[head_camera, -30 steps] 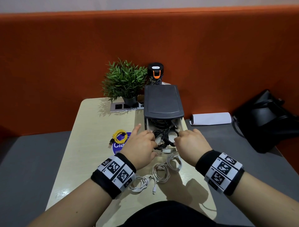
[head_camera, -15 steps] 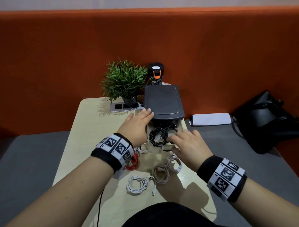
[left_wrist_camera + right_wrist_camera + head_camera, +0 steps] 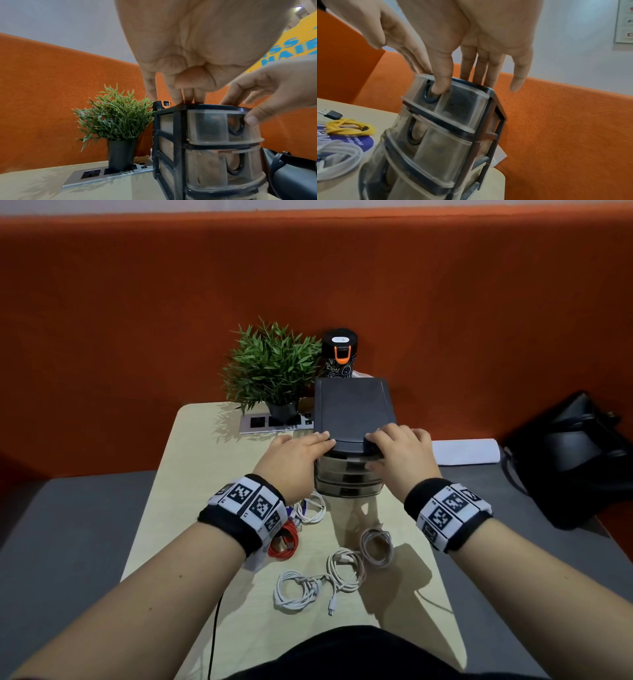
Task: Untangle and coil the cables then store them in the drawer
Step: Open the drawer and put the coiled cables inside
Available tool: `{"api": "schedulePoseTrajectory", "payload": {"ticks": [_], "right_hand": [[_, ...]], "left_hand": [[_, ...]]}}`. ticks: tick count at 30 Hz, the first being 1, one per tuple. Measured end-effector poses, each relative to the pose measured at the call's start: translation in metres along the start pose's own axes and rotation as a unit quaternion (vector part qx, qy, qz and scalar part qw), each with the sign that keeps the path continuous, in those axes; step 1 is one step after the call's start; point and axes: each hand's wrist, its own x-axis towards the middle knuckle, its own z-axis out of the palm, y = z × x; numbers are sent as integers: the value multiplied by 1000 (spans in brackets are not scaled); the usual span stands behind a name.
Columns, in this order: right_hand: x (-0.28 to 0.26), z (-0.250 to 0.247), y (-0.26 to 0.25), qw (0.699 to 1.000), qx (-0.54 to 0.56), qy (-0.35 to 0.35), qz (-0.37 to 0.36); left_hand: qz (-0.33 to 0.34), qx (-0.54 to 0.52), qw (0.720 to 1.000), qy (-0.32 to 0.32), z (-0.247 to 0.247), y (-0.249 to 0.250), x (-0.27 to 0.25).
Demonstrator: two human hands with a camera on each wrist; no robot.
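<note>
We see drawer unit [image 3: 349,419] at surface [image 3: 191,474] rear, top drawer [image 3: 223,125] closed. Left hand [image 3: 294,460] flat, straight fingers [image 3: 188,96] on top. Right hand [image 3: 404,457]: only right wrist view shows thumb pressing drawer front, fingers straight. Head view alone shows white cables [image 3: 318,580], red cable [image 3: 286,541].

Drawer unit [image 3: 349,412]: black frame and top, smoky translucent drawer fronts. Cables on the table [image 3: 191,474] (pale beige): three white coils [image 3: 298,590], one red coil [image 3: 286,542], one yellow coil [image 3: 349,127] lying on a blue-violet round sticker [image 3: 363,143]. Wristbands [image 3: 246,508]: black with white panels bearing black square-code patterns. Backrest [image 3: 137,320]: orange. Plant [image 3: 270,364]: green foliage, black pot. Tumbler [image 3: 339,354]: black, orange clip.
</note>
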Motion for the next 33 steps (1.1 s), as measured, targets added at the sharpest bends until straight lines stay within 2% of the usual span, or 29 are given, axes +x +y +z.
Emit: {"api": "schedulePoseTrajectory", "payload": {"ticks": [7, 9, 11, 12, 13, 15, 17, 26, 33], "right_hand": [[5, 4, -6, 999, -7, 31, 7], [-2, 4, -9, 996, 2, 84, -13], [-16, 8, -15, 991, 8, 121, -64], [-25, 12, -19, 990, 6, 102, -94], [-32, 17, -22, 993, 4, 52, -107], [-42, 30, -24, 993, -8, -98, -65], [-42, 43, -19, 983, -30, -179, -10], [-39, 59, -24, 982, -8, -182, 45], [-79, 53, -21, 982, 7, -189, 2]], "left_hand": [[4, -2, 1000, 7, 0, -1, 0], [4, -5, 1000, 11, 0, -1, -1], [7, -8, 1000, 10, 2, -1, -1], [9, -10, 1000, 11, 2, -1, -1], [13, -12, 1000, 12, 3, -2, -2], [19, -20, 999, 17, 4, -3, -2], [18, -26, 999, 21, 5, -4, -2], [14, -55, 998, 17, 11, -13, 0], [22, -70, 997, 33, 18, -17, 1]]}}
